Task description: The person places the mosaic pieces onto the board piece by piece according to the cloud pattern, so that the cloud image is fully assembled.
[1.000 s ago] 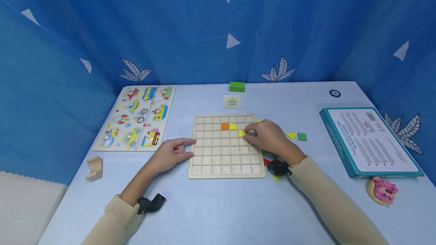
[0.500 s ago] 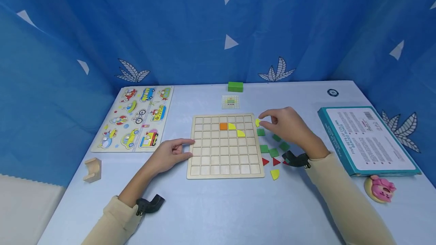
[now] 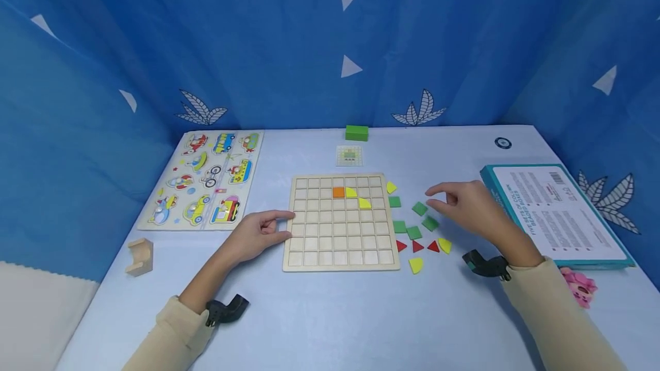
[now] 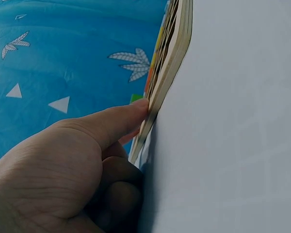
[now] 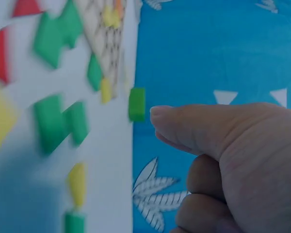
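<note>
A wooden grid board (image 3: 311,247) lies flat mid-table, with an orange square (image 3: 338,192) and two yellow quarter-circle pieces (image 3: 365,204) in its cells. The thumb and index fingertip of my left hand (image 3: 256,235) touch the board's left edge; in the left wrist view the thumb meets that rim. Right of the loose pieces hovers my right hand (image 3: 466,205), holding nothing, thumb and index fingertip apart. Near it lie several green squares (image 3: 420,208), three red triangles (image 3: 418,246) and loose yellow pieces (image 3: 444,245). The right wrist view shows a yellow piece (image 5: 77,184) and a green square (image 5: 74,222) lower down.
Behind the board lie a small pattern card (image 3: 349,156) and a green block (image 3: 357,133). A vehicle puzzle board (image 3: 202,179) and a wooden block with a curved notch (image 3: 140,256) stand left. At right are a teal box (image 3: 562,210) and a pink toy (image 3: 580,288).
My right hand has let go of the yellow quarter-circle on the grid and moved right, past the loose pieces, uncovering them. My left hand stays at the board's edge.
</note>
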`<state>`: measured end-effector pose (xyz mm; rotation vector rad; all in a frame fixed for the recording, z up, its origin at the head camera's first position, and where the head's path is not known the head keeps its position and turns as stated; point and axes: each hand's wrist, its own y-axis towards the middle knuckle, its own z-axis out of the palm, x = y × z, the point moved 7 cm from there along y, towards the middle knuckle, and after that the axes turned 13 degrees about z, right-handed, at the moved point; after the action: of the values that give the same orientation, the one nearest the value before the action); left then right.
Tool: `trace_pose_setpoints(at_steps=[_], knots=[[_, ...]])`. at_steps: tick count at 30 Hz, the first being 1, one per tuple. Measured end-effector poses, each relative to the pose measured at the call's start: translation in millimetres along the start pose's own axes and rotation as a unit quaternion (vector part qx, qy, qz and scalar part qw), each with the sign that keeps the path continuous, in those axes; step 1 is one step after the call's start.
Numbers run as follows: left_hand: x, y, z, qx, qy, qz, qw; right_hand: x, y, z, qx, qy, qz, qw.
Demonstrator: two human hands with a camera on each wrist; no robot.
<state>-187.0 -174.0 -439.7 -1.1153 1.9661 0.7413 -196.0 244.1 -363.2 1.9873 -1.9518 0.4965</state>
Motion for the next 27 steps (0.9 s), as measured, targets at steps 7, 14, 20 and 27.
trace_pose_setpoints(at_steps=[7,14,20,27], knots=[[-0.2,-0.4,-1.0,0.001,0.000,-0.001,1.0000,-37,-20,1,-0.019,0.014,0.016,1.000],[-1.4,0.2,-0.4,0.002,-0.003,0.001,1.0000,-49,-26,3,-0.040,0.003,0.019,0.999],[0.4,-0.3,-1.0,0.000,-0.001,0.001,1.0000,-53,-33,6,-0.014,0.006,0.016,1.000],[0.6,0.3,-1.1,-0.001,-0.004,0.002,1.0000,-53,-42,14,0.032,0.016,-0.008,0.999]])
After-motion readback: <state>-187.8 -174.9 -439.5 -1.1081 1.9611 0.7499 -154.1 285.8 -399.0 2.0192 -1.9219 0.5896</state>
